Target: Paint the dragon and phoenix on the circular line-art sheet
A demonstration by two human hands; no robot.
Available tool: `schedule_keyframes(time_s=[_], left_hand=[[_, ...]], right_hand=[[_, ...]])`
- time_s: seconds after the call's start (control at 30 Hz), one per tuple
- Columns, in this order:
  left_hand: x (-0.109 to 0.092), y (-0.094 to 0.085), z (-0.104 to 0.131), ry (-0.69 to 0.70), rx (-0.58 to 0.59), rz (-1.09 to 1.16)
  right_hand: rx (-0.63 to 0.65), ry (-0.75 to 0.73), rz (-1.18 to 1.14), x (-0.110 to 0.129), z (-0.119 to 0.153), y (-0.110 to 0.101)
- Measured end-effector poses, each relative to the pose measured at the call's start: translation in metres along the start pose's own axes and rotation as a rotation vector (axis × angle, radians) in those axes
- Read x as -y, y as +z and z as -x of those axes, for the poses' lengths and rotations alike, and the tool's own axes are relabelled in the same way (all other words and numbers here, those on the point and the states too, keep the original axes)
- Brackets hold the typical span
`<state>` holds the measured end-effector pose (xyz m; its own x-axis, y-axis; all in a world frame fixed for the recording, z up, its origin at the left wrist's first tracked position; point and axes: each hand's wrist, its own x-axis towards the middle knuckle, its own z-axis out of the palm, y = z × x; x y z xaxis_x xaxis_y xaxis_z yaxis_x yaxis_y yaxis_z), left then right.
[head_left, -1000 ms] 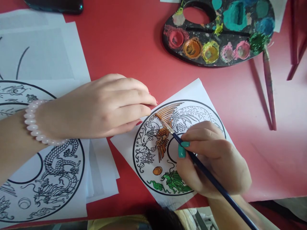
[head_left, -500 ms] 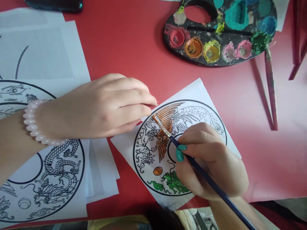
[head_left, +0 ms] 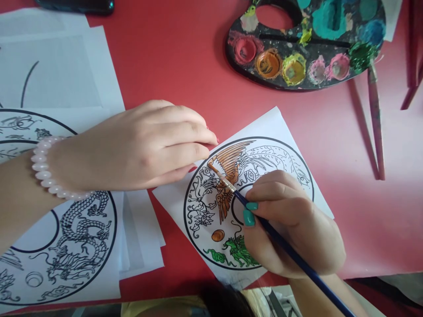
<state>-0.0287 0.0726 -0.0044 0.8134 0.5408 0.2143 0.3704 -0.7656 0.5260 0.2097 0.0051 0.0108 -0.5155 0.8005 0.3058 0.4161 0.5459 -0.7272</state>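
My right hand [head_left: 291, 220] pinches a dark blue paintbrush [head_left: 280, 240], its orange-wet bristles touching the wing of a phoenix on a small printed sheet [head_left: 277, 127]. The sheet carries a ring design. Much of the phoenix's wings is orange, a small ball is orange too, and a dragon near my right hand is green; part of the dragon is hidden by that hand. Palm down, my left hand [head_left: 148, 145] lies flat with outstretched fingers, the fingertips at the sheet's upper left edge. A pink bead bracelet [head_left: 42, 169] circles its wrist.
A black paint palette [head_left: 287, 39] with several colours lies at the upper right. Another brush [head_left: 376, 123] leans from its green paint. Printed sheets [head_left: 109, 281] overlap at the left, under my left forearm. A dark phone-like object [head_left: 79, 5] lies at the top on the red table [head_left: 172, 57].
The brush tip has shifted slightly down and left along the phoenix's wing edge. My left hand stays where it was.
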Motion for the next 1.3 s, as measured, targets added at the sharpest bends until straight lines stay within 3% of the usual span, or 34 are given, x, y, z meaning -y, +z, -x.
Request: schedule_keyframes(time_s=[0.13,0.33,0.53,0.73,0.97,1.17,1.3], left_hand=[[0.0,0.0,0.0,0.011,0.006,-0.02],[0.0,0.0,0.0,0.024,0.041,-0.068],[0.0,0.0,0.0,0.013,0.028,-0.035],[0.001,0.0,0.001,0.023,0.03,-0.042],[0.0,0.0,0.002,0.055,0.021,-0.075],[0.0,0.001,0.004,0.124,-0.009,-0.17],[-0.002,-0.001,0.003,0.15,0.002,-0.19]], right_hand=[[-0.041,0.003,0.024,-0.001,0.0,0.0],[0.058,-0.005,-0.016,-0.002,0.001,-0.004],[-0.081,0.033,0.026,0.001,0.003,0.003],[-0.043,0.012,-0.012,0.001,0.002,0.004],[-0.21,0.025,-0.035,0.001,0.003,0.008],[-0.354,0.242,-0.172,-0.003,0.0,-0.008],[-0.392,0.338,-0.072,-0.014,-0.01,-0.023]])
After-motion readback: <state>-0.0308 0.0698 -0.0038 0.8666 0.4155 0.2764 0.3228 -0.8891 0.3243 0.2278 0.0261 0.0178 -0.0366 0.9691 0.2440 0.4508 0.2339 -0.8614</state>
